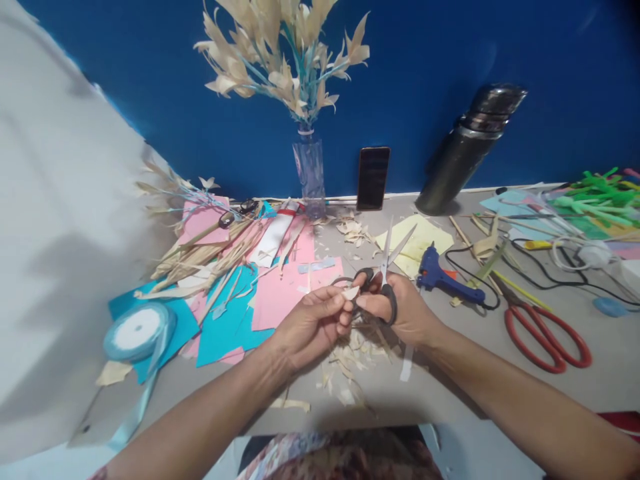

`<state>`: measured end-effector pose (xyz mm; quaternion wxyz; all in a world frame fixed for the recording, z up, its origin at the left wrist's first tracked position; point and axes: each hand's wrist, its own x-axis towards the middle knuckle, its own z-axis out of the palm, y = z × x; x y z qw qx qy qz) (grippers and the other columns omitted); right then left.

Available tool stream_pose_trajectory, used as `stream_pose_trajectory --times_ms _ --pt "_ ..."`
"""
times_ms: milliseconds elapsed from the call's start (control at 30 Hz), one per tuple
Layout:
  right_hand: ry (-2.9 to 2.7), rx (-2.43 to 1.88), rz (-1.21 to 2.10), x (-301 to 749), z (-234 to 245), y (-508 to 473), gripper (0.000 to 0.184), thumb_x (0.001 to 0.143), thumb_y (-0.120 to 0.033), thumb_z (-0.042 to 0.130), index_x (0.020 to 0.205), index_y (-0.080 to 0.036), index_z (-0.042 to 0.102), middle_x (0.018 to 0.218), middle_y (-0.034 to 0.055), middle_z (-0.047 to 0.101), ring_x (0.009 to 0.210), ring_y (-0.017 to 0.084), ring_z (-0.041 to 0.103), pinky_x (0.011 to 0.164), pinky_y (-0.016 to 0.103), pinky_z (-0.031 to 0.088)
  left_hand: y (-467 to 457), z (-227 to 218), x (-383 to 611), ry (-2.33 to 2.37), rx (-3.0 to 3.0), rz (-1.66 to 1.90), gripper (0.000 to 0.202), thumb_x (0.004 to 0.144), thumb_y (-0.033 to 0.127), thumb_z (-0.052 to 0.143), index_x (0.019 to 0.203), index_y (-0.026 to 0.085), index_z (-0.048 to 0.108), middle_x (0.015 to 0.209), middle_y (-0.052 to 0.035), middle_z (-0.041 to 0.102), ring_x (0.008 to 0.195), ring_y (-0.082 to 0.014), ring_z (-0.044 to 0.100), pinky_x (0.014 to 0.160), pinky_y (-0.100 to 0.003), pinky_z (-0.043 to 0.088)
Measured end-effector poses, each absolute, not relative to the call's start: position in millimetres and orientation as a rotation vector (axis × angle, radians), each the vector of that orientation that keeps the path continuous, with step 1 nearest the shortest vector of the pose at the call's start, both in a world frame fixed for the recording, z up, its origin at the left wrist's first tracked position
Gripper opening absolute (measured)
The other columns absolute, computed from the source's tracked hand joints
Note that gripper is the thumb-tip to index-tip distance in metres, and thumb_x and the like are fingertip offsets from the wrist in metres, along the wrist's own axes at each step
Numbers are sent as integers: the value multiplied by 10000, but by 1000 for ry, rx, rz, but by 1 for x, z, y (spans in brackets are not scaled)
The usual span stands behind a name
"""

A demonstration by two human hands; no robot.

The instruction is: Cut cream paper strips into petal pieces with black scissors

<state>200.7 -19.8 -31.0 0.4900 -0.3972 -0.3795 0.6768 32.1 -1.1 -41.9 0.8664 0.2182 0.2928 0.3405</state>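
Observation:
My left hand (313,325) is closed, pinching a small pale husk piece (351,293) between thumb and fingertips. My right hand (400,310) has its fingers through the black handles of a pair of scissors (387,267), whose blades point up and away, spread open. The two hands meet above a heap of pale husk trimmings (350,360) on the grey table (450,393).
Pink and blue paper sheets (280,293), dried husk strips (200,260) and a light-blue ribbon spool (137,330) lie left. A vase of husk flowers (309,167), a phone (373,177) and a dark flask (465,150) stand at the back. A blue glue gun (443,273), red-handled scissors (543,330) and cables lie right.

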Motion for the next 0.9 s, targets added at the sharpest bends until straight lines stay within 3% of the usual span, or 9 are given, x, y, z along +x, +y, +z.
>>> stream_pose_trajectory --times_ms 200,367,700,900 --pt "-922 -1011 1611 201 -29 -19 338 616 -234 808 856 -166 580 640 -26 643 557 134 622 549 247 487 -4 -43 37 691 501 717 199 667 174 836 746 97 671 729 -51 686 533 -63 578 484 -153 437" --pt "-941 -1088 1574 202 -30 -20 352 602 -266 821 843 -161 587 616 -33 624 517 118 584 501 230 452 -8 -40 38 751 700 742 208 684 214 814 751 118 642 719 -65 709 524 -113 616 491 -206 467" --pt "-975 -1150 1576 199 -27 -23 344 590 -282 835 827 -162 616 656 -34 628 550 126 593 558 249 481 -9 -30 33 912 973 828 176 714 231 776 702 134 630 593 -16 639 529 -95 550 536 -203 417" --pt "-1120 -1157 1595 200 -28 -23 382 633 -439 831 766 -160 605 658 -13 606 577 124 550 539 232 418 -6 -24 29 861 959 924 185 751 260 750 736 159 596 634 -1 637 566 -100 558 563 -210 431"
